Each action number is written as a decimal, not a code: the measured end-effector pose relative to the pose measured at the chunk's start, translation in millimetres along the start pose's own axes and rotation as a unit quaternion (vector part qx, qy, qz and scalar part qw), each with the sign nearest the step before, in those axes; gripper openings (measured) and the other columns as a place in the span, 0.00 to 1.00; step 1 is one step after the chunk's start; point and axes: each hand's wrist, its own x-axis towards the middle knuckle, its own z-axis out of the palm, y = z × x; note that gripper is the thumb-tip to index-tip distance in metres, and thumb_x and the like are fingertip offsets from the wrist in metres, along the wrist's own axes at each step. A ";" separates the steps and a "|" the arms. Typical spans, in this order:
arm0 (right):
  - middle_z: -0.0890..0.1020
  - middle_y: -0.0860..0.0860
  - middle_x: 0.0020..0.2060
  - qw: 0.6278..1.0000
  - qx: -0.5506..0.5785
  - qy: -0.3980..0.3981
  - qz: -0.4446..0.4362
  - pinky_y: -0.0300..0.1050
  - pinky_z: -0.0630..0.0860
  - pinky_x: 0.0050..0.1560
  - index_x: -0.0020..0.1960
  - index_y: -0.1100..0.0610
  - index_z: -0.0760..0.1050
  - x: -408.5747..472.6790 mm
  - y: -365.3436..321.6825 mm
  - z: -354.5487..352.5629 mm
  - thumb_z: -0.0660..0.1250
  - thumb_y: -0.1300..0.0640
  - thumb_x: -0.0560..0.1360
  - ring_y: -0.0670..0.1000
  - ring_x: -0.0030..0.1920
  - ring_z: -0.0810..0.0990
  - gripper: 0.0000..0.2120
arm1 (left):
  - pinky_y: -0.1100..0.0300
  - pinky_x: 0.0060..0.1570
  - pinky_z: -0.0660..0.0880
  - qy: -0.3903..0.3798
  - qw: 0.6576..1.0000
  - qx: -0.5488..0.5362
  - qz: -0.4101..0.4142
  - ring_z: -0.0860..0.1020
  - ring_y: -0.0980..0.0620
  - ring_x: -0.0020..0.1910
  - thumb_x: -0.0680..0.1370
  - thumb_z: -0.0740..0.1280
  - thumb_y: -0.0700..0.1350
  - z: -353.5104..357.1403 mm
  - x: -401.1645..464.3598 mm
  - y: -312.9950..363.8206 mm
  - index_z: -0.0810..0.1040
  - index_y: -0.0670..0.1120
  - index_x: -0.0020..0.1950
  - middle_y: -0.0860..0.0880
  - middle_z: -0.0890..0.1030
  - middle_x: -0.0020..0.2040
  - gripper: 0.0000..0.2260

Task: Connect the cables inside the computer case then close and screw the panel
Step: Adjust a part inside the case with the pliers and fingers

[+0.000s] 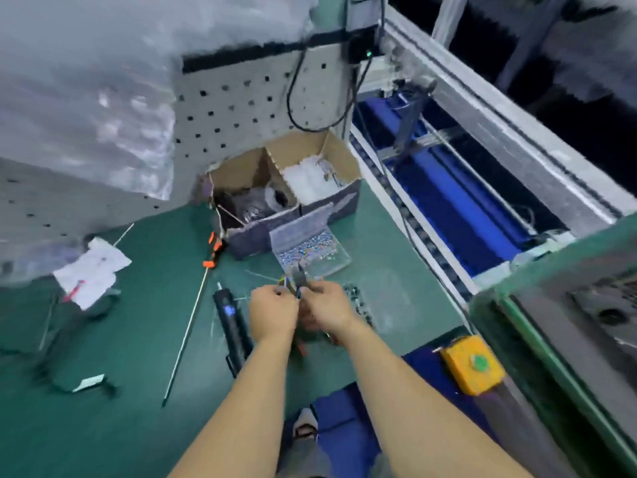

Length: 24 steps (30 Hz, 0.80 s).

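Both hands meet over the green worktop [138,339].
Left hand [272,313] and right hand [329,310] pinch small dark cutters [299,279] together, beside a black electric screwdriver [232,326].

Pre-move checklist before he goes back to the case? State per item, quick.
1. Left hand free: not ok, fingers curled on something small; what it is cannot tell.
2. Right hand free: not ok, it grips a dark plier-like tool.
3. Electric screwdriver within reach: ok, lying on the mat just left of the hands.
4. Long screwdriver at hand: ok, flat on the mat, orange handle by the box.
5. Screw tray open: ok, lid up, in front of the box.
6. Case cables connected, panel ready: cannot tell, only a blurred corner shows at right.
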 end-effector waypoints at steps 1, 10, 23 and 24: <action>0.78 0.57 0.38 0.999 -0.050 -0.013 -0.009 0.59 0.82 0.49 0.39 0.56 0.76 4.9 3.1 15.6 0.62 0.59 0.82 0.57 0.39 0.81 0.13 | 0.54 0.38 0.70 -0.002 0.999 0.031 -0.016 0.81 0.35 0.48 0.76 0.67 0.41 -6.9 6.6 -13.8 0.83 0.41 0.40 0.36 0.83 0.45 0.07; 0.83 0.67 0.45 0.971 -0.234 -0.041 -0.024 0.55 0.75 0.51 0.40 0.63 0.78 16.3 12.1 56.8 0.61 0.59 0.82 0.67 0.51 0.81 0.15 | 0.50 0.48 0.75 0.025 0.993 0.113 0.027 0.77 0.40 0.56 0.77 0.64 0.44 -20.1 24.8 -44.4 0.81 0.48 0.56 0.44 0.81 0.55 0.10; 0.85 0.53 0.59 0.966 -0.244 -0.021 -0.082 0.40 0.74 0.61 0.61 0.58 0.83 13.2 15.0 63.1 0.63 0.62 0.80 0.52 0.59 0.81 0.14 | 0.42 0.52 0.77 -0.004 0.989 0.027 -0.143 0.75 0.35 0.58 0.74 0.68 0.41 -34.7 44.3 -60.1 0.70 0.40 0.61 0.40 0.73 0.60 0.17; 0.85 0.53 0.58 0.966 -0.242 -0.024 -0.084 0.41 0.74 0.61 0.60 0.59 0.83 13.1 15.7 65.8 0.63 0.61 0.80 0.52 0.59 0.81 0.13 | 0.43 0.51 0.77 -0.005 0.988 0.022 -0.151 0.76 0.36 0.56 0.74 0.68 0.41 -36.3 45.7 -61.1 0.72 0.40 0.59 0.40 0.74 0.59 0.15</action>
